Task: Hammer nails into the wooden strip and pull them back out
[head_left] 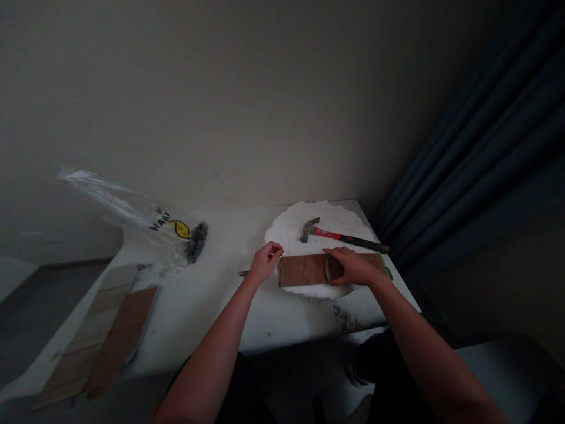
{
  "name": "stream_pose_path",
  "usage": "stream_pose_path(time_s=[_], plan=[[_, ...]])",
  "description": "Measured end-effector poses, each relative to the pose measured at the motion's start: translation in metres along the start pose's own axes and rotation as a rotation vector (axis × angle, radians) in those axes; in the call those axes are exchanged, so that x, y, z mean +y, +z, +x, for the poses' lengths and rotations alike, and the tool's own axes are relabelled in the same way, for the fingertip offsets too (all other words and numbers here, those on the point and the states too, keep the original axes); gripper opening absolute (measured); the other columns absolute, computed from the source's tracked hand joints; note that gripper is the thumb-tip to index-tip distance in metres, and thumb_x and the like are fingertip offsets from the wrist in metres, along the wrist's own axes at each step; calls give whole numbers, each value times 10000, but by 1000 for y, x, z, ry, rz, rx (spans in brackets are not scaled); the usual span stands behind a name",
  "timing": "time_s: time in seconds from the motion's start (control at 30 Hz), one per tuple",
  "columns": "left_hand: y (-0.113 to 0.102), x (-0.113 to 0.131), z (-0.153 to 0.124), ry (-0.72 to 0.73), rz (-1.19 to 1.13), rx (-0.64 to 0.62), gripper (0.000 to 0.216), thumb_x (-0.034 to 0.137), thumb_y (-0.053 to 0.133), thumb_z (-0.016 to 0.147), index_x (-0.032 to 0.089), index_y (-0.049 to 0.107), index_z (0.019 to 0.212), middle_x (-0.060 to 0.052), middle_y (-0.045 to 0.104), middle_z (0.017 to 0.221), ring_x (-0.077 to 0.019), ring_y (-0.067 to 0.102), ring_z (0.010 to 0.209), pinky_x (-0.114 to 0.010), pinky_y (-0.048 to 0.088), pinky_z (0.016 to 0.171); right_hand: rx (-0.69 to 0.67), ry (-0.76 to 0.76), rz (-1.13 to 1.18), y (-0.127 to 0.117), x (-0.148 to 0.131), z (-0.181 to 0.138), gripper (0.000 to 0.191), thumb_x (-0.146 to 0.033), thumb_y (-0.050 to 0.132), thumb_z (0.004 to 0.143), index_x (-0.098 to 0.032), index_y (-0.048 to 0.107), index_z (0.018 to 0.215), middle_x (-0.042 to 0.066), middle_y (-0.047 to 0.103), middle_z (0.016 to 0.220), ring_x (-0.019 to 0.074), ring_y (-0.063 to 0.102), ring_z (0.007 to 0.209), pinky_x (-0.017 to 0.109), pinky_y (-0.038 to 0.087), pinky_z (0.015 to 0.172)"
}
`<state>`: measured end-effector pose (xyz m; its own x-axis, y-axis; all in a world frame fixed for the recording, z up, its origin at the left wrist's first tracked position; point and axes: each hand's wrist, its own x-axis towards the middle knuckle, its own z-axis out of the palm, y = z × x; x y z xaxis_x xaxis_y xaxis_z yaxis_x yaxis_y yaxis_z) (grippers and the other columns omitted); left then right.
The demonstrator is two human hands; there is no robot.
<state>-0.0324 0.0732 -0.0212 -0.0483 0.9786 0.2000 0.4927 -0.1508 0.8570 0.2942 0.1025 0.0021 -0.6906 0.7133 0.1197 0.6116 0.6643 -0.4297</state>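
A brown wooden board [304, 271] lies flat across a white, ragged-edged round mat [286, 227]. My right hand [353, 266] spans the board's width, fingers at its far edge and thumb near its close edge, gripping it. Beside that hand's fingertips, a short pale strip [327, 269] crosses the board. My left hand [266, 261] is closed in a pinch just off the board's left end; whatever it holds is too small to make out. Beyond the board rests a claw hammer [339, 237] with a red and black handle, touched by neither hand.
Small dark pieces, perhaps nails [242, 273], lie left of my left hand. A clear plastic bag [145, 221] with dark contents stands farther left on the white table [207, 318]. More boards [117, 341] lie at the table's left. A dark blue curtain [477, 129] hangs at right.
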Motion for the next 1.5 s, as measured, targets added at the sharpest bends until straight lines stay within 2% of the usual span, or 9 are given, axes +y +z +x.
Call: stream_pose_path(time_s=[0.23, 0.47, 0.7, 0.83, 0.9, 1.0, 1.17, 1.3, 1.5], plan=[[11, 2, 0, 15, 9, -58, 157, 334, 541, 874, 198, 615, 900, -39, 698, 891, -166, 651, 800, -290, 516, 767, -27, 42, 21, 1, 4, 0, 934, -402, 845, 612, -288, 460, 1456, 117, 537, 1411, 320, 487, 1307, 494, 391, 1063], [14, 4, -1, 38, 16, -35, 144, 327, 548, 879, 204, 616, 909, -35, 699, 898, -166, 651, 805, -282, 519, 755, -60, 48, -7, 2, 8, 2, 940, -399, 877, 554, -261, 512, 1409, 122, 555, 1385, 341, 508, 1271, 507, 415, 1044], [11, 0, 1, 21, 0, -15, 169, 351, 548, 881, 200, 617, 910, -37, 698, 895, -162, 651, 790, -281, 517, 765, -31, 4, 44, 0, 10, -2, 890, -488, 835, 622, -255, 494, 1410, 119, 526, 1412, 317, 480, 1310, 488, 392, 1079], [10, -2, 1, 23, 3, -25, 179, 363, 547, 882, 200, 617, 897, -33, 697, 859, -160, 649, 767, -272, 507, 746, 178, 49, 1, -13, 13, 2, 535, -450, 648, 848, -244, 555, 1333, 115, 575, 1333, 294, 520, 1255, 482, 399, 1072], [11, -2, 0, 32, 10, -28, 185, 368, 544, 885, 198, 619, 893, -35, 698, 859, -159, 647, 760, -271, 504, 738, 311, 111, -61, -17, 22, 6, 449, -398, 576, 896, -219, 569, 1308, 129, 586, 1298, 297, 522, 1241, 490, 401, 1069], [13, -1, 0, 48, 36, -36, 184, 363, 541, 886, 198, 620, 895, -34, 701, 867, -160, 646, 765, -276, 503, 742, 411, 194, -186, -16, 42, 10, 426, -372, 548, 901, -179, 591, 1279, 170, 522, 1372, 326, 454, 1312, 515, 379, 1084], [13, -1, 1, 75, 62, -43, 171, 344, 531, 890, 196, 614, 907, -30, 699, 863, -159, 646, 765, -278, 500, 738, 465, 272, -397, -9, 58, 9, 494, -380, 558, 880, -137, 574, 1311, 207, 406, 1480, 371, 291, 1419, 563, 304, 1112], [14, -2, 2, 77, 48, -41, 151, 329, 534, 890, 198, 609, 904, -31, 698, 875, -155, 645, 759, -273, 505, 723, 408, 271, -520, -5, 48, 6, 584, -336, 582, 833, -159, 518, 1385, 182, 336, 1545, 379, 187, 1463, 613, 187, 1139], [16, -2, 2, 73, 37, -41, 145, 325, 532, 892, 201, 604, 915, -32, 700, 883, -158, 654, 785, -271, 517, 725, 307, 246, -562, 1, 38, 7, 528, -231, 557, 825, -168, 563, 1350, 183, 376, 1527, 347, 215, 1466, 589, 148, 1155]])
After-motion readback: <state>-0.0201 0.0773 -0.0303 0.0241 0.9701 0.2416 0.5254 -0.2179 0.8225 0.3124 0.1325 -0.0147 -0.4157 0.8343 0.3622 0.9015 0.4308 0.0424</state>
